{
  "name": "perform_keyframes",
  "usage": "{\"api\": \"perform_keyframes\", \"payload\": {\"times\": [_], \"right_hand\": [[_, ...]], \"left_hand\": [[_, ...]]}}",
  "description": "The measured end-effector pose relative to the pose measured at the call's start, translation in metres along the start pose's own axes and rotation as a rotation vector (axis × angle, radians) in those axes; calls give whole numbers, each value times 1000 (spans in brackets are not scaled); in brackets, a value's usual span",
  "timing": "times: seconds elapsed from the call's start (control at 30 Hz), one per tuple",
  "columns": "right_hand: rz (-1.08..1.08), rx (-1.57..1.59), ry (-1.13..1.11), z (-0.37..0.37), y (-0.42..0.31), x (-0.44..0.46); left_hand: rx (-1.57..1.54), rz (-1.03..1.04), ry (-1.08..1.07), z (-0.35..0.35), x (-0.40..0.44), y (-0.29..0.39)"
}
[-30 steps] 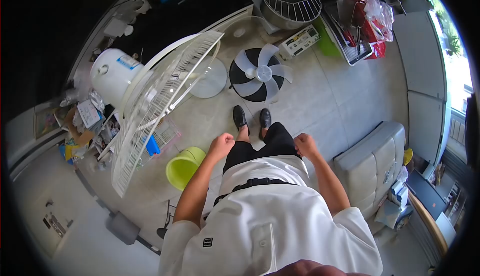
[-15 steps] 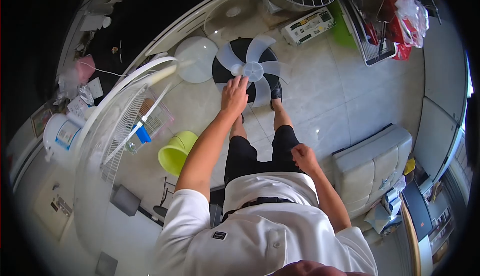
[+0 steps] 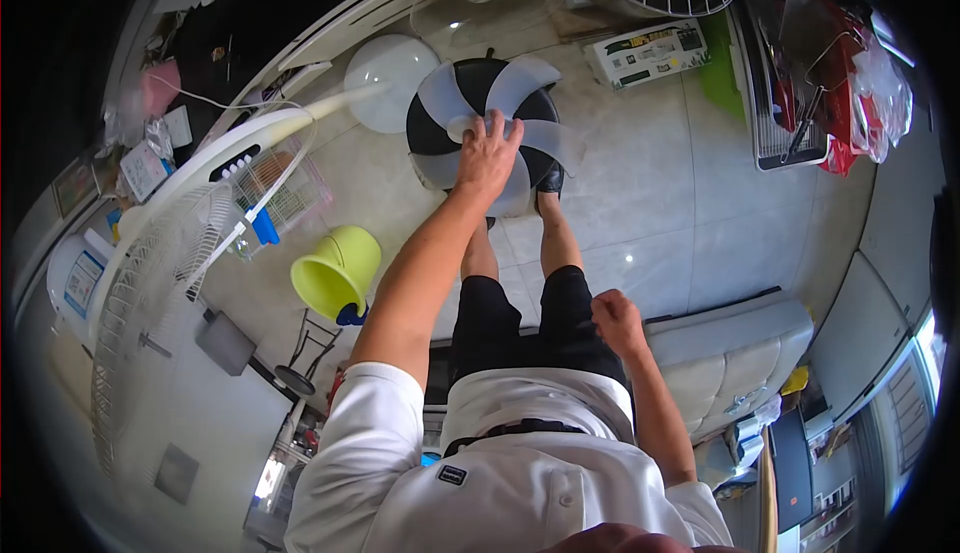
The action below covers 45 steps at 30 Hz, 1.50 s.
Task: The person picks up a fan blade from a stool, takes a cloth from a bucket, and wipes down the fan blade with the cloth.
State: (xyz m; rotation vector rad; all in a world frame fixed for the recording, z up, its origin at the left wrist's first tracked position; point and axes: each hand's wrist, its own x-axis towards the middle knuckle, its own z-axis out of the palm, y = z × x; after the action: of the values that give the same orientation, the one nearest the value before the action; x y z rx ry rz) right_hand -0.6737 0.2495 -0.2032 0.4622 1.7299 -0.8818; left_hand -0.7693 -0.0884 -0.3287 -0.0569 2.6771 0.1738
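A translucent fan blade wheel [image 3: 541,139] lies on a round black stool top [image 3: 430,137] on the floor. My left hand [image 3: 487,158] reaches over the wheel's hub with its fingers spread; whether the fingertips touch it I cannot tell. A small round white piece [image 3: 459,129] is beside that hand. My right hand [image 3: 618,322] is curled beside my right thigh, and what it holds, if anything, is hidden. To the left stands a white fan [image 3: 75,278] with its wire grille [image 3: 150,293] and the round white base [image 3: 393,83].
A yellow-green bucket [image 3: 338,271] stands on the floor at the left. A clear round cover [image 3: 484,15] lies behind the stool. Farther right are a printed box [image 3: 650,55] and a rack with red bags [image 3: 840,83]. A padded seat [image 3: 735,358] is at the right.
My left hand has moved from beside my thigh forward over the blade wheel, and its fingers have spread. The view has shifted; my right hand has stayed near my thigh.
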Motion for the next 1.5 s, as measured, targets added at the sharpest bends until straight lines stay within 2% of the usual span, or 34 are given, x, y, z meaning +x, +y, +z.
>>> {"api": "perform_keyframes", "payload": {"times": [0.03,0.1,0.23,0.3,0.37,0.43,0.47,0.5,0.57,0.6,0.63,0.7,0.73,0.77,0.83,0.87,0.93,1.07,1.13,1.27,1.37,1.43,1.5], "right_hand": [[-1,-10,-3,0,2,6],[-150,-101,7,1,-3,18],[-151,-44,-5,3,-33,26],[-129,-10,-7,5,-42,28],[-125,-42,-16,9,-47,26],[-121,-79,-26,12,-51,22],[-128,-113,-34,14,-53,19],[-134,-147,-44,18,-55,17],[-176,-205,-48,24,-51,16],[-209,-245,-50,27,-49,15],[-219,-269,-62,32,-47,15],[-249,-332,-54,45,-44,13],[-250,-358,-66,54,-46,9],[-262,-388,-81,65,-47,6],[-332,-392,-101,87,-44,-2],[-355,-411,-126,102,-43,-6],[-357,-468,-154,134,-41,-18],[-382,-551,-214,202,-35,-46],[-408,-594,-258,240,-32,-65],[-455,-675,-382,304,-27,-83],[-467,-788,-433,348,-28,-99],[-497,-836,-455,369,-33,-109],[-484,-842,-510,388,-38,-107]], "left_hand": [[-5,-9,1,1,1,-1],[-14,12,40,-1,0,-3],[-114,-14,101,-33,-18,-3],[-451,-23,235,-49,-36,-2],[-529,-45,326,-56,-59,-4],[-1149,-91,308,-58,-90,-11],[-1361,-261,70,-64,-109,-15],[-1369,-270,90,-57,-126,-20],[-2101,-347,6,-32,-162,-29],[-2213,-441,44,-29,-182,-32],[-2224,-450,76,-24,-202,-35],[-2553,-414,189,-4,-246,-41],[-2687,-553,308,10,-268,-37],[-2700,-558,353,25,-290,-41],[-2404,-1039,219,63,-343,-50],[-2421,-1050,265,83,-367,-55],[-3011,-366,279,112,-412,-66],[-3167,-269,609,94,-479,-64],[-3067,-325,791,103,-515,-64],[-2862,-239,1165,82,-578,-64],[-2872,-122,1312,86,-615,-67],[-3161,-243,1266,92,-636,-72],[-3210,-176,1343,112,-645,-71]]}}
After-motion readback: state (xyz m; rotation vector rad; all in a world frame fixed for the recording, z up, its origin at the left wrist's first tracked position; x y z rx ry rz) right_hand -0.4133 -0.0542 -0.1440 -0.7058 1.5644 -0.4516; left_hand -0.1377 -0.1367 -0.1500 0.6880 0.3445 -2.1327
